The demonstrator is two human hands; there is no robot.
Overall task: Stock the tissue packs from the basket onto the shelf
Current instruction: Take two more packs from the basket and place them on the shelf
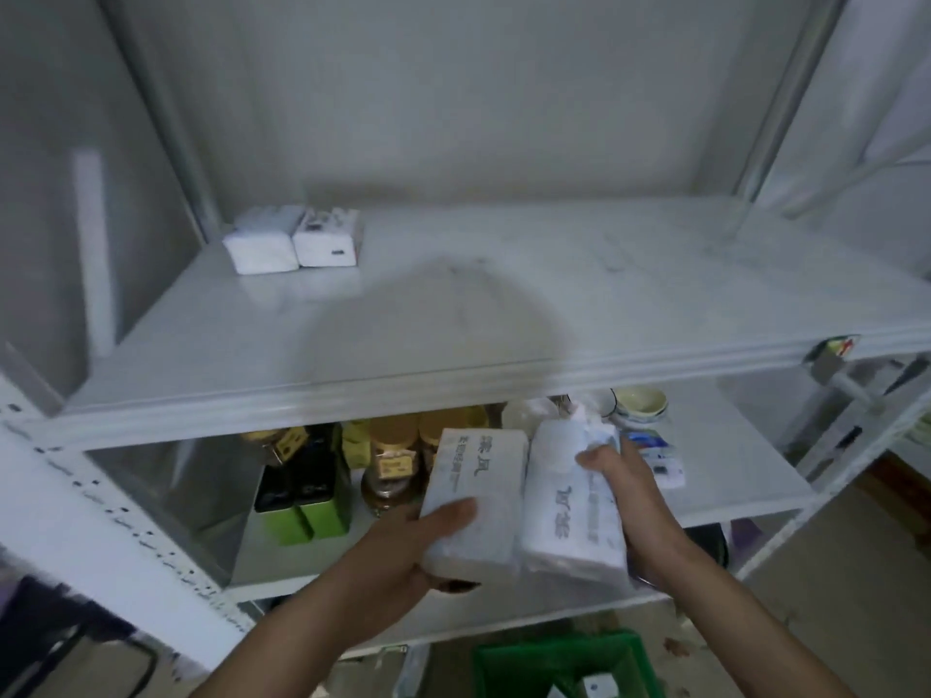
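We grip one white plastic-wrapped tissue pack [473,501] in our left hand [403,551] and another [569,501] in our right hand [629,476], long axes pointing away, below the white metal shelf [453,314] ahead and above

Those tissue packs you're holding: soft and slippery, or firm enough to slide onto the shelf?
Probably soft: the right-hand pack seems to dent under the fingers. The glossy wrap may be slippery. The left-hand pack keeps its block shape, so it should sit flat without rolling.
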